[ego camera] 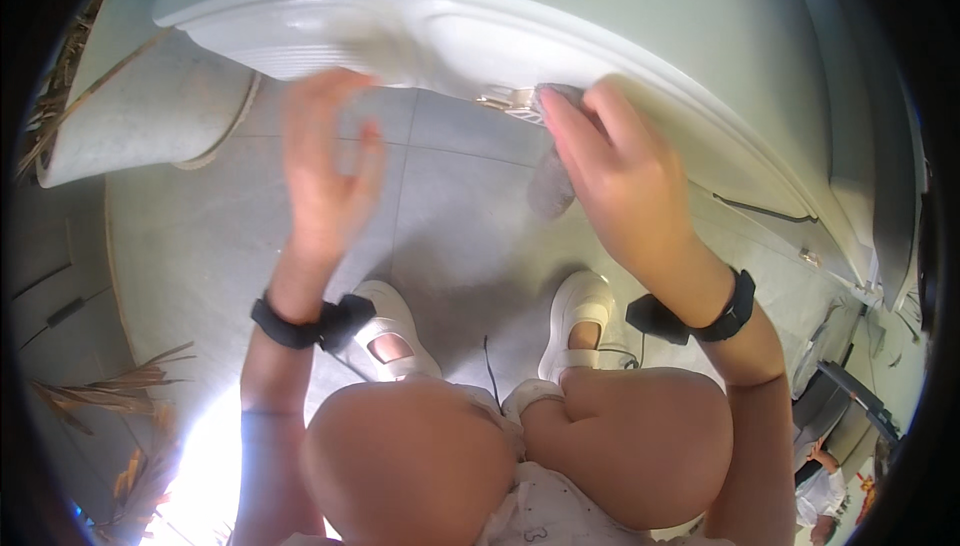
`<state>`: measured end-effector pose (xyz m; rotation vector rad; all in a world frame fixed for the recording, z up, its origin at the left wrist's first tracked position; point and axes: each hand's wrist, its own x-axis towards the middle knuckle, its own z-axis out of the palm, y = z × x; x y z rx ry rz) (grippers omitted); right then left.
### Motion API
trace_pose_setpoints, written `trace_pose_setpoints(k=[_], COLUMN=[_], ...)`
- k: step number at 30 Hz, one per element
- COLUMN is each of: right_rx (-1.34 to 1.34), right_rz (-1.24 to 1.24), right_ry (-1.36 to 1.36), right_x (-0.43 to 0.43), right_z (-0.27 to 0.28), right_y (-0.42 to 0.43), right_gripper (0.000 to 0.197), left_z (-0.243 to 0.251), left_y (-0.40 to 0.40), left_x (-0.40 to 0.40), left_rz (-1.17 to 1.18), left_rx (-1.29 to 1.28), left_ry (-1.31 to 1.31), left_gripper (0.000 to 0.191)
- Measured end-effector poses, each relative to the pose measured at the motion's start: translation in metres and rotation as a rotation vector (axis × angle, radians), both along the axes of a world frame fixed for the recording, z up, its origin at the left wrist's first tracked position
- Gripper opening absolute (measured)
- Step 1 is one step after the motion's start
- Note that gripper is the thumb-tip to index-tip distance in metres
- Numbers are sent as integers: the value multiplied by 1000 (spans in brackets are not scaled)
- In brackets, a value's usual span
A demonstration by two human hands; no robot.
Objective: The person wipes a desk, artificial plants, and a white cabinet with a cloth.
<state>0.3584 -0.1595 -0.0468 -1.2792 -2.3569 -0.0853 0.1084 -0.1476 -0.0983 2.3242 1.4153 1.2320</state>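
Note:
In front of me curves the white moulded panel (360,35) of a large pale appliance or cabinet; its exact kind cannot be told. My right hand (622,148) pinches a grey cloth (553,182), which hangs below the fingers. The cloth meets a small metallic fitting (514,100) at the panel's lower edge. My left hand (330,148), blurred, has its fingers apart and holds nothing; it is below the panel's ribbed left part. Each wrist wears a black strap with a black block on it.
Grey floor tiles (457,193) lie beneath my hands. A pale cylindrical planter or bin (150,110) lies slanted at left. Dry leaves (120,388) show at lower left. My white shoes (577,313) rest on the floor. At lower right, another person (821,493) is visible.

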Motion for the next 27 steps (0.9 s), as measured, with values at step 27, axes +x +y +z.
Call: trace_pose_setpoints(k=[27], right_rx=[88], right_rz=[-21], right_ry=[-67], right_x=[18], right_z=[7], right_y=[-12], right_gripper=[28], left_z=[-3], left_y=[-13], left_x=[0], left_rz=[-465], left_rx=[-713], left_ry=[-388], left_gripper=[37])
